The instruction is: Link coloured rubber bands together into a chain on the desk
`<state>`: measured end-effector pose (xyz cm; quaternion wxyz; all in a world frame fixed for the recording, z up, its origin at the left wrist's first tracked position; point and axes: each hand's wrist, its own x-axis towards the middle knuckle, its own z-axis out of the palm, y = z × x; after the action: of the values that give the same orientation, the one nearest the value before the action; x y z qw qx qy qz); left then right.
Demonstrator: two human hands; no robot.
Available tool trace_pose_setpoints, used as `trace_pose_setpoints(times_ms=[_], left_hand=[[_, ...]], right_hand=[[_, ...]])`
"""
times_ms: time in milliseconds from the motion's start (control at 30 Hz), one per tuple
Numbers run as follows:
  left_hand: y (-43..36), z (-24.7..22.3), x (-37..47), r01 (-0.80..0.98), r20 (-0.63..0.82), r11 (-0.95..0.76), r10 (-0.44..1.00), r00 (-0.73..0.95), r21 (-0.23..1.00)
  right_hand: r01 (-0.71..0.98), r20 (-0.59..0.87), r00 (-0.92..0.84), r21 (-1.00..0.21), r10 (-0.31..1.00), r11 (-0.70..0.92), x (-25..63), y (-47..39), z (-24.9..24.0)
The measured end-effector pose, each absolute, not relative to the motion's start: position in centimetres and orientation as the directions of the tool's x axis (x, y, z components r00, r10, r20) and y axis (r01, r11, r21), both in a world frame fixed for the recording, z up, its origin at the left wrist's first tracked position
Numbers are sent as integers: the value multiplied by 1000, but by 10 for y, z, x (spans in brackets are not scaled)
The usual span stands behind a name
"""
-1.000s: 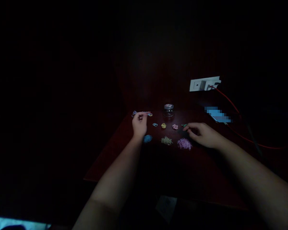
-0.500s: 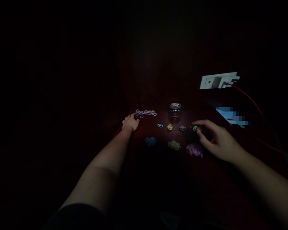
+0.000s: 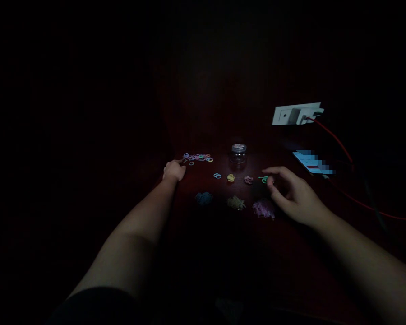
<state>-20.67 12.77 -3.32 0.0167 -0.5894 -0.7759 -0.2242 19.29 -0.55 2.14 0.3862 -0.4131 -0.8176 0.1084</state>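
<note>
Resting at the left edge of the dark red table (image 3: 196, 212), my left hand (image 3: 173, 171) lies loosely curled with nothing in it that I can make out, its fingertips just short of the scattered mixed bands (image 3: 198, 157), a loose row of small pink, blue and orange rings along the far side. One stray ring lies just beside that row.

Further right, four small clusters sit in a line across the middle: a blue pair (image 3: 217, 175), a yellow cluster (image 3: 230, 178), a pink cluster (image 3: 248, 179) and a green band (image 3: 264, 179). Behind them, near the yellow one, stands a small glass jar (image 3: 238, 154) with a patterned lid. Nearer to me lie three bigger heaps, dim in this light: a blue heap (image 3: 204, 197), a yellowish heap (image 3: 236, 202) and a purple heap (image 3: 263, 209).

My right hand (image 3: 292, 194) hovers low with the fingers bent and spread, index finger stretched out over the green band and thumb close under it; whether I am pinching it or only touching it I cannot tell. The purple heap is just beside my thumb.

At the far right, a lit phone (image 3: 313, 162) lies on the table, a white wall socket (image 3: 296, 113) shows above it, and a red cable (image 3: 345, 180) runs from the socket down past the phone.
</note>
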Motion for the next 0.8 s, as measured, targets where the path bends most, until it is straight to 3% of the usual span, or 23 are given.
trace_pose_setpoints(times_ms=[267, 633, 800], left_hand=[[121, -33, -208, 920, 391, 183, 863, -319, 347], [122, -28, -203, 909, 304, 221, 892, -335, 353], [90, -16, -181, 884, 493, 42, 817, -298, 465]], right_hand=[[568, 560, -366, -499, 744, 654, 192, -3, 19], [563, 556, -367, -505, 745, 654, 192, -2, 19], [532, 584, -358, -513, 729, 673, 191, 2, 15]])
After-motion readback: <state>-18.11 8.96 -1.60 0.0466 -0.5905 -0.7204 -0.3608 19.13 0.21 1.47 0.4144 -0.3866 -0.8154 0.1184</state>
